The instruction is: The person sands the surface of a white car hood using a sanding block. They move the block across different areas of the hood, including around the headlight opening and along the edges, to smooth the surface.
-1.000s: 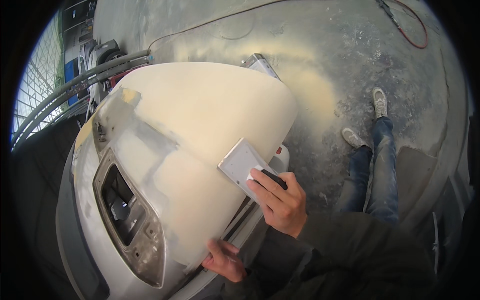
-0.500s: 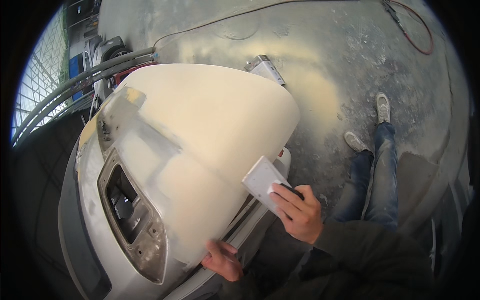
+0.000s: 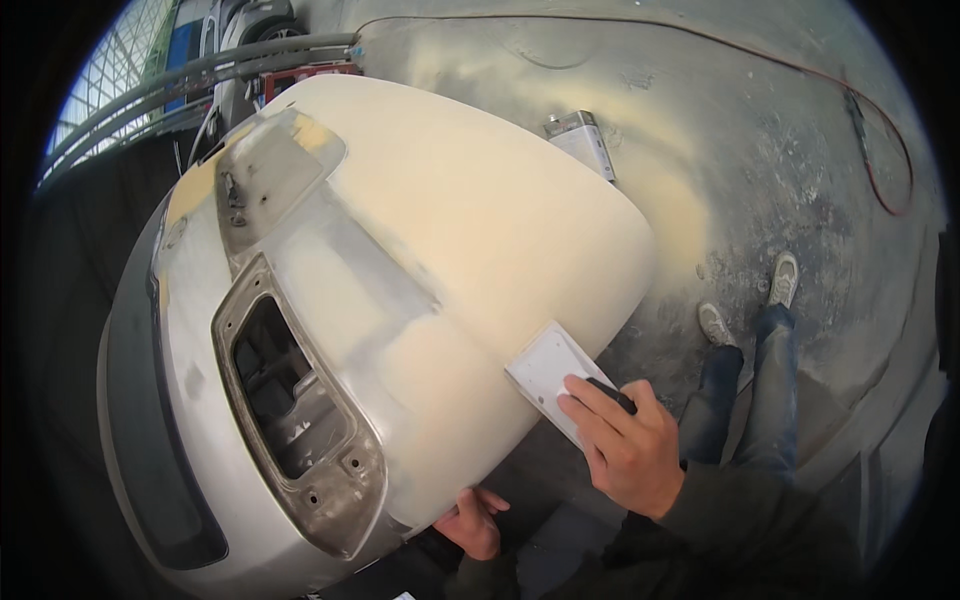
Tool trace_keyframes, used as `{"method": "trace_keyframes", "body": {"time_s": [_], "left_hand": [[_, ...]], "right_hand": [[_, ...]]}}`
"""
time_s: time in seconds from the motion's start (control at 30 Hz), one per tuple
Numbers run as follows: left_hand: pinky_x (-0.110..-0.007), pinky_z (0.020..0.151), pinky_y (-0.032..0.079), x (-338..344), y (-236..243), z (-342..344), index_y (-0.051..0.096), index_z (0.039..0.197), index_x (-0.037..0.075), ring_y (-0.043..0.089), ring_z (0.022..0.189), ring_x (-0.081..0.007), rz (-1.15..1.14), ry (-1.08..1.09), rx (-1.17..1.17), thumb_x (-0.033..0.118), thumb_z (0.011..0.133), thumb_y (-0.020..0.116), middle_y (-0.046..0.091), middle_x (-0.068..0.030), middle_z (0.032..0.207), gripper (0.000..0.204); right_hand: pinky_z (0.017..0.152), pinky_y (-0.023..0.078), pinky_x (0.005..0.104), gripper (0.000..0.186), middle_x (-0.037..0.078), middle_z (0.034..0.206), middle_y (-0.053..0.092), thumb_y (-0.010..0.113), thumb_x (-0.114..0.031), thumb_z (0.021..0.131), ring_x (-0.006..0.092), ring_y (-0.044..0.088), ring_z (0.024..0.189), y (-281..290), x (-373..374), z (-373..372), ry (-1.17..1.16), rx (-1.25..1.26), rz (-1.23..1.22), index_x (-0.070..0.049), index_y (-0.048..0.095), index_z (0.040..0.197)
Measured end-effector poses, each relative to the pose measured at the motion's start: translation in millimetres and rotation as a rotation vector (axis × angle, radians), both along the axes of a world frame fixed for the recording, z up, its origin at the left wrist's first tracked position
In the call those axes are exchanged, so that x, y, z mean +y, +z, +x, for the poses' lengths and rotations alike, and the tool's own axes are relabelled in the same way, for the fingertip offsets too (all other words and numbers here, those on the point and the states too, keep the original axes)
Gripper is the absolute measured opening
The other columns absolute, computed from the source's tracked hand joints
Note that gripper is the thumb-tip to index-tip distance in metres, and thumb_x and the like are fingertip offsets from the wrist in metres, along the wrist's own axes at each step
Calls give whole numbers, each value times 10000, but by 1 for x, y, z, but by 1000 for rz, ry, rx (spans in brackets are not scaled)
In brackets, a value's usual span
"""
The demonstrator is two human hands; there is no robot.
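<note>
My right hand (image 3: 625, 440) grips a flat white sanding block (image 3: 548, 372) with a black handle and presses it on the lower right edge of a cream-coated car hood (image 3: 470, 210). My left hand (image 3: 475, 522) holds the hood's near lower edge, beside the front corner of the car. The grey body has an empty headlight opening (image 3: 285, 400) and a bare patch of filler (image 3: 270, 175) further up.
A small rectangular metal can (image 3: 582, 142) lies on the dusty concrete floor (image 3: 760, 170) beyond the hood. A red cable (image 3: 880, 170) curls over the floor at the right. My legs and pale shoes (image 3: 745, 305) stand right of the car. Grey hoses (image 3: 200, 75) run at the upper left.
My right hand has slid the sanding block down and to the right along the hood toward its edge. The view has shifted a little. My left hand stays on the hood's lower edge.
</note>
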State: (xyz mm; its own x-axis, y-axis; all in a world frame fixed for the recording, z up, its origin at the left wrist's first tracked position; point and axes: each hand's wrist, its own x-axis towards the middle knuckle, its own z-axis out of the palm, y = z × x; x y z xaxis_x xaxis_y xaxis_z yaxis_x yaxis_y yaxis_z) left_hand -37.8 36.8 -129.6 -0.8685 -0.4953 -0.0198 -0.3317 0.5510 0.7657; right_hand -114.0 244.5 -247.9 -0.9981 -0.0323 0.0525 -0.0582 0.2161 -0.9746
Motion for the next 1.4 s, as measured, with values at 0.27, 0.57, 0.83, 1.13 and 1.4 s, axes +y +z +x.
{"method": "trace_keyframes", "body": {"time_s": [0.27, 0.57, 0.83, 1.13, 1.4], "left_hand": [[-310, 436, 479, 14, 0, -6, 586, 1173, -75, 629, 500, -224, 60, 93, -23, 251, 1056, 650, 699, -170, 879, 353], [-347, 509, 534, 26, 5, -7, 619, 1085, -88, 664, 546, -250, 82, 195, -65, 184, 1043, 636, 695, -166, 788, 276], [-361, 509, 548, 17, 5, 3, 618, 1126, -103, 671, 548, -258, 124, 241, -83, 172, 1034, 642, 701, -164, 792, 291], [-310, 430, 458, 24, 1, -4, 604, 1079, -71, 624, 479, -219, 26, 214, -86, 342, 1062, 652, 629, -125, 617, 416], [-309, 491, 485, 18, 4, 1, 620, 1093, -76, 666, 534, -229, 99, 198, -131, 217, 1033, 668, 683, -142, 723, 302]], "right_hand": [[714, 531, 370, 453, 12, 1335, 694, 706, 10, 782, 309, 578, 864, 2, -11, -124, 171, 98, 6, -63, 734, 1228], [738, 536, 352, 445, 25, 1360, 692, 743, -6, 790, 291, 582, 879, 35, 19, -56, 307, -3, -102, -88, 744, 1227], [740, 564, 347, 455, -17, 1377, 672, 732, -39, 819, 291, 577, 892, 40, 11, -104, 366, -6, -145, -109, 724, 1269], [738, 576, 359, 477, -21, 1372, 678, 736, -34, 817, 298, 572, 865, 33, 20, -118, 441, -54, -196, -112, 717, 1286], [766, 548, 376, 455, 41, 1383, 690, 737, -47, 846, 310, 576, 863, 21, 3, -134, 368, 19, -208, -95, 711, 1298]]}}
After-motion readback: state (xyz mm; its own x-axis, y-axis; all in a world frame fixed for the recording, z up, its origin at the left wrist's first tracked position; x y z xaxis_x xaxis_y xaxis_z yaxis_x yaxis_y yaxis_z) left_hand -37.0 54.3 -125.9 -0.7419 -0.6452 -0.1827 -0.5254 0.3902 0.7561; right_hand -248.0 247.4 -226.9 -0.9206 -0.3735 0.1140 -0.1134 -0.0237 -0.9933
